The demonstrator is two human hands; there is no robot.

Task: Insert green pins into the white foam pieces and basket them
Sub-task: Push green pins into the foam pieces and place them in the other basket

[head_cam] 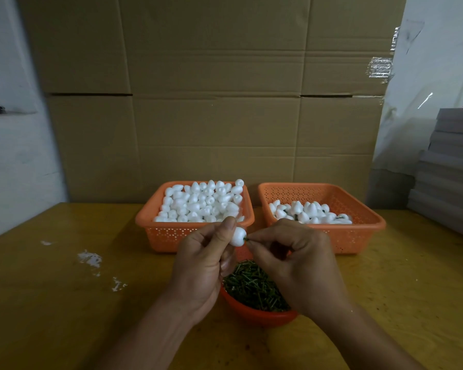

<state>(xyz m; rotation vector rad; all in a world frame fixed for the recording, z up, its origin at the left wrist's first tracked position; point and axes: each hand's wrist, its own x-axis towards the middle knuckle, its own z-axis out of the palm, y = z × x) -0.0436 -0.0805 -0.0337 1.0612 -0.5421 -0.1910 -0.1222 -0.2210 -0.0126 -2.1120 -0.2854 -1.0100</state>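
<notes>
- My left hand (198, 265) gripped one foam piece (238, 236) between thumb and fingers, raised at the centre of my view so its end faced the other hand.
- My right hand (292, 260) pinched a green pin (246, 239) at 3 o'clock of that piece, its tip just entering the foam; I judged the push half done.
- The pin bowl (254, 312) sat at 6 o'clock under both hands, I'd say for short reaches.
- The left basket (169, 237), at 11 o'clock, was heaped with plain foam.
- The right basket (358, 236), at 1 o'clock, held pinned pieces, on the pinning hand's side, likely for easy dropping.
- White crumbs (90, 259) lay on the table (51, 303) at 9 o'clock.
</notes>
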